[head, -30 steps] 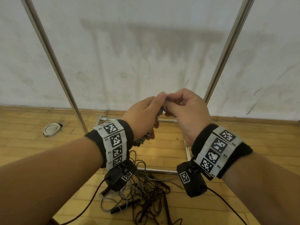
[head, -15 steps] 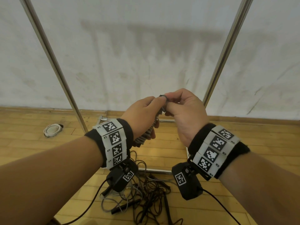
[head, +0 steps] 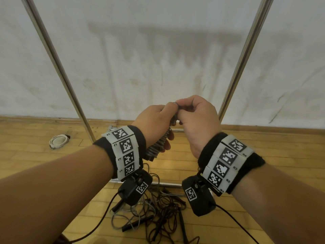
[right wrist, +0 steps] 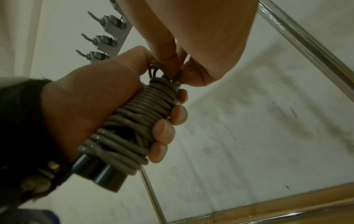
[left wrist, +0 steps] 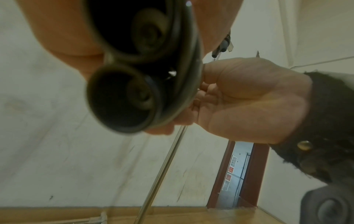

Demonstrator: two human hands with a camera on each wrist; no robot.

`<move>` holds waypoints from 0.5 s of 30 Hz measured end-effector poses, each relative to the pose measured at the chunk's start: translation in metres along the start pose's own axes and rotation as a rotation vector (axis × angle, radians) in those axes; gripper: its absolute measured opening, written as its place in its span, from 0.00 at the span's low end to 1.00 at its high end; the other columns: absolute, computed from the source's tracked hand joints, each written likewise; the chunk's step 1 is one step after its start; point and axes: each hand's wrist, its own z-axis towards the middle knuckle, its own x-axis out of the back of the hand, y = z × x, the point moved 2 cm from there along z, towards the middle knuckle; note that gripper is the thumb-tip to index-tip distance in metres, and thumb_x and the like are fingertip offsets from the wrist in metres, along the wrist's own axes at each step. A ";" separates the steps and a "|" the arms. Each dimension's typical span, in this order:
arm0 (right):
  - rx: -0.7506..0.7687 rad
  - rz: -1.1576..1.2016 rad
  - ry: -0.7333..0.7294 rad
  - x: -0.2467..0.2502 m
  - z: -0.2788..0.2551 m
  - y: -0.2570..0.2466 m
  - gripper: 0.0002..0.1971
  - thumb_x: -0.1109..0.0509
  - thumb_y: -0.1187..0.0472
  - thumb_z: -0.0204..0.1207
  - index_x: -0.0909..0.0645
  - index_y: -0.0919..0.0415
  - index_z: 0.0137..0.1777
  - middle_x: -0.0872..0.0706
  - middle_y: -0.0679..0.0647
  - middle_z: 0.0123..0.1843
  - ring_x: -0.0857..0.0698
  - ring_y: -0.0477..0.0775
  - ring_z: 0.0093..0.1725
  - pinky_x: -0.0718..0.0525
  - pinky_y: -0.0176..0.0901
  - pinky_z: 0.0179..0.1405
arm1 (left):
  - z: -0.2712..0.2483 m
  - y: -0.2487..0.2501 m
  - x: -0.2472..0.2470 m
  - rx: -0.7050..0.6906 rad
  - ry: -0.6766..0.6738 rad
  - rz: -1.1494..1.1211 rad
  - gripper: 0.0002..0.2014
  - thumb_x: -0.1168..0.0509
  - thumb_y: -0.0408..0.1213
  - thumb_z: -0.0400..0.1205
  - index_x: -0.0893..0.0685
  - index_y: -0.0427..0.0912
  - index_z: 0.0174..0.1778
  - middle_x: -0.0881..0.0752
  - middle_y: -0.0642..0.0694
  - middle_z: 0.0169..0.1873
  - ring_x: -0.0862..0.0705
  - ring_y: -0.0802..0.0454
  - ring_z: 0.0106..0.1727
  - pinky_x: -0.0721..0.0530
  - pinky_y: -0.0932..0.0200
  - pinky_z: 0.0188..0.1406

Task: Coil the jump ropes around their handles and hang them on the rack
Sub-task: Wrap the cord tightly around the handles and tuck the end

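Barely shifted since a second ago, the left hand [head: 154, 124] stays wrapped round the coiled jump rope [right wrist: 134, 119] while right hand [head: 197, 118] fingertips pinch its end loop [right wrist: 155, 69]; slackening could unravel the coils.

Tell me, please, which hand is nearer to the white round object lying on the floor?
Left. The left hand grips the coiled jump rope to the right of the white round object. The right hand pinches the rope end farther right.

rack posts [head: 246, 55] flank hands [head: 154, 125], tangled ropes [head: 158, 212] below
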 end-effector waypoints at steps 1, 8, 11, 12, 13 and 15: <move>0.008 -0.027 0.000 -0.001 -0.001 0.000 0.11 0.26 0.71 0.78 0.12 0.52 0.52 0.09 0.47 0.46 0.12 0.36 0.43 0.16 0.26 0.36 | 0.001 0.000 0.001 0.014 0.004 0.002 0.25 0.45 0.61 0.84 0.16 0.40 0.51 0.08 0.37 0.31 0.09 0.34 0.28 0.09 0.42 0.30; 0.001 -0.032 -0.029 -0.001 -0.007 -0.004 0.13 0.26 0.68 0.80 0.10 0.47 0.55 0.08 0.43 0.49 0.11 0.38 0.48 0.12 0.31 0.47 | 0.005 -0.002 0.010 0.100 -0.019 -0.075 0.28 0.43 0.61 0.81 0.15 0.35 0.50 0.08 0.35 0.33 0.10 0.35 0.28 0.11 0.46 0.30; -0.045 0.030 -0.050 -0.002 -0.007 -0.007 0.13 0.27 0.69 0.80 0.09 0.49 0.55 0.07 0.46 0.49 0.09 0.46 0.47 0.08 0.43 0.50 | 0.005 -0.001 0.012 0.119 -0.061 -0.137 0.30 0.43 0.61 0.78 0.16 0.34 0.49 0.10 0.34 0.32 0.13 0.36 0.27 0.13 0.47 0.30; -0.053 0.038 -0.065 -0.002 -0.007 -0.008 0.14 0.29 0.68 0.81 0.09 0.49 0.56 0.06 0.46 0.48 0.08 0.46 0.46 0.08 0.40 0.48 | 0.006 -0.001 0.013 0.130 -0.078 -0.168 0.29 0.42 0.61 0.78 0.17 0.33 0.49 0.11 0.33 0.32 0.14 0.37 0.27 0.13 0.47 0.29; -0.059 0.045 -0.081 -0.001 -0.006 -0.009 0.15 0.30 0.69 0.82 0.08 0.49 0.57 0.06 0.45 0.48 0.09 0.45 0.45 0.09 0.36 0.46 | 0.006 0.000 0.013 0.142 -0.097 -0.198 0.29 0.42 0.60 0.77 0.17 0.33 0.48 0.12 0.33 0.32 0.15 0.37 0.26 0.14 0.48 0.28; -0.069 0.057 -0.103 0.002 -0.005 -0.012 0.17 0.32 0.70 0.83 0.08 0.48 0.56 0.06 0.45 0.47 0.10 0.42 0.41 0.11 0.31 0.42 | 0.007 0.000 0.015 0.155 -0.145 -0.240 0.28 0.42 0.59 0.79 0.17 0.34 0.47 0.13 0.34 0.32 0.16 0.38 0.25 0.13 0.49 0.28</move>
